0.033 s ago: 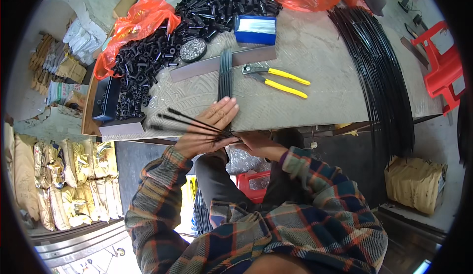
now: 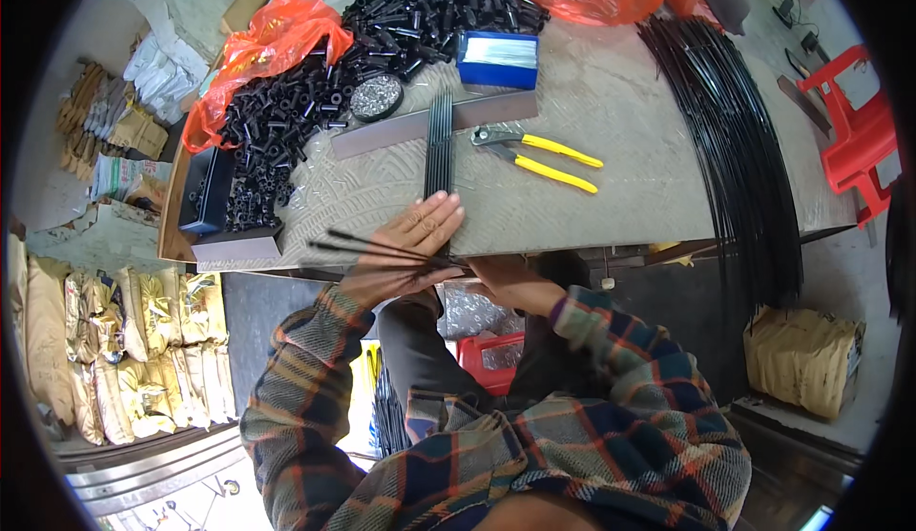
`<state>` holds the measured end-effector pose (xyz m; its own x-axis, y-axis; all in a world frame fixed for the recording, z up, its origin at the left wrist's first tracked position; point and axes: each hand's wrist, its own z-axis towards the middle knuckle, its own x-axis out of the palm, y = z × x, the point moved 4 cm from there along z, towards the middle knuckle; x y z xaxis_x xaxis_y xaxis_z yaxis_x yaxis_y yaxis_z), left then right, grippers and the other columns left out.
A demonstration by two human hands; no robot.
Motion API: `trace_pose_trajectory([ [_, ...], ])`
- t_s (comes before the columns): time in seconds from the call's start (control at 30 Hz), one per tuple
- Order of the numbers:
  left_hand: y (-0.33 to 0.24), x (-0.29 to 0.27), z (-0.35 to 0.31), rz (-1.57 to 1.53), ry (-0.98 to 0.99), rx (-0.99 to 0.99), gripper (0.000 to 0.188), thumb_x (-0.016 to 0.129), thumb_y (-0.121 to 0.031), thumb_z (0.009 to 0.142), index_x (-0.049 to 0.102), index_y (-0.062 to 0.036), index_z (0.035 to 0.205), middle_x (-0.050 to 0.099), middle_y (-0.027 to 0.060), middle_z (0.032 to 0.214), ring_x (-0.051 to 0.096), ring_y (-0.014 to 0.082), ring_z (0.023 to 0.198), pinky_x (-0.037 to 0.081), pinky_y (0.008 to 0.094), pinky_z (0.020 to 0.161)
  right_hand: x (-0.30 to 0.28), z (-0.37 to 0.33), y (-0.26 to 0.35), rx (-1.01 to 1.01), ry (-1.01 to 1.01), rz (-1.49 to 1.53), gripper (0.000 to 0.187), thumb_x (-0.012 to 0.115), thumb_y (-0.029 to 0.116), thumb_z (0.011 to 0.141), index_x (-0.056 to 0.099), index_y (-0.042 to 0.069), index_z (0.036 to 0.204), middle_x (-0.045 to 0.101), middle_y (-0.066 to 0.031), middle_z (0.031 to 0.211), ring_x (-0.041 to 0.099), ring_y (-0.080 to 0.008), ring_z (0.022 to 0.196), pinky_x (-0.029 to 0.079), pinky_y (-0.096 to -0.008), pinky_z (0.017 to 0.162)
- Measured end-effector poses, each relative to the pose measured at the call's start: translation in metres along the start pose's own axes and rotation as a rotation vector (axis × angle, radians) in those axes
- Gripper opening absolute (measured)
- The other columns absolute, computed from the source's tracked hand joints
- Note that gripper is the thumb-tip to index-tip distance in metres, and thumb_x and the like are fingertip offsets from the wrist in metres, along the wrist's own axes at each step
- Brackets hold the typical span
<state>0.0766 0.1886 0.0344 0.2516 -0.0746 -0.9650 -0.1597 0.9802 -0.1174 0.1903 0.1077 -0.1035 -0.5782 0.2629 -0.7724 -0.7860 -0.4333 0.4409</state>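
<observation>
My left hand [image 2: 405,245] lies with fingers stretched flat on the near end of a row of thin black rods [image 2: 438,154] at the table's front edge. My right hand [image 2: 515,283] is just right of it, below the edge, with its fingers closed. From between the hands, a few loose black rods [image 2: 358,238] fan out leftward across the back of my left hand, smeared by motion. Their right ends go to my right hand's fingers, which are partly hidden. Yellow-handled pliers [image 2: 549,161] lie on the table right of the row.
A grey strip [image 2: 382,136] crosses under the row, behind it a blue box [image 2: 496,75] of pale pins and a round dish [image 2: 376,98] of small metal parts. Black tubular pieces [image 2: 286,102] heap up at left. Long black rods [image 2: 735,149] overhang the right edge near a red stool [image 2: 844,130].
The loose rods over my left hand have shifted slightly and their fan looks narrower. Both hands stay in nearly the same place.
</observation>
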Motion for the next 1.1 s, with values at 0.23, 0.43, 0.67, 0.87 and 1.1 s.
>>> trace_pose_trajectory([
  [0.23,0.002,-0.007,0.004,0.092,-0.006,-0.083,0.072,0.057,-0.045,0.073,0.039,-0.0019,0.128,0.037,0.0101,0.135,0.036,0.0253,0.125,0.031,0.0359,0.102,-0.155,0.070,0.042,-0.009,0.361,0.303,0.027,0.054,0.022,0.083,0.055,0.009,0.106,0.063,-0.0125,0.080,0.061,-0.0313,0.071,0.049,-0.0361,0.062],
  [0.43,0.014,-0.001,0.011,0.009,0.043,0.054,0.056,0.047,-0.023,0.078,0.038,-0.0009,0.129,0.036,0.0123,0.136,0.035,0.0255,0.126,0.030,0.0330,0.103,-0.205,0.181,-0.078,0.170,-0.031,0.033,0.016,0.056,0.016,0.081,0.059,0.002,0.089,0.063,-0.0093,0.082,0.062,-0.0248,0.069,0.048,-0.0297,0.060],
  [0.67,0.014,-0.003,0.000,0.046,0.057,0.054,0.059,0.048,-0.023,0.075,0.037,-0.0060,0.131,0.035,0.0068,0.138,0.032,0.0235,0.127,0.025,0.0404,0.104,-0.178,0.225,-0.151,0.323,0.155,-0.403,0.006,0.060,0.018,0.072,0.064,0.013,0.072,0.064,-0.0086,0.083,0.061,-0.0280,0.081,0.047,-0.0428,0.069],
  [0.87,0.017,-0.004,0.006,0.123,0.065,-0.159,0.063,0.047,-0.025,0.076,0.031,-0.0093,0.135,0.028,0.0071,0.141,0.027,0.0256,0.130,0.021,0.0417,0.106,-0.189,0.221,-0.142,0.266,0.016,-0.482,0.009,0.058,0.014,0.075,0.064,0.012,0.082,0.060,-0.0090,0.082,0.058,-0.0289,0.081,0.046,-0.0379,0.067],
  [1.1,0.019,-0.006,0.009,-0.077,0.060,-0.144,0.065,0.047,-0.022,0.075,0.029,-0.0006,0.134,0.027,0.0133,0.141,0.025,0.0308,0.130,0.025,0.0368,0.105,-0.146,0.195,-0.083,0.001,-0.020,-0.116,0.014,0.055,0.011,0.079,0.062,0.012,0.090,0.058,-0.0091,0.080,0.057,-0.0290,0.077,0.044,-0.0386,0.066],
])
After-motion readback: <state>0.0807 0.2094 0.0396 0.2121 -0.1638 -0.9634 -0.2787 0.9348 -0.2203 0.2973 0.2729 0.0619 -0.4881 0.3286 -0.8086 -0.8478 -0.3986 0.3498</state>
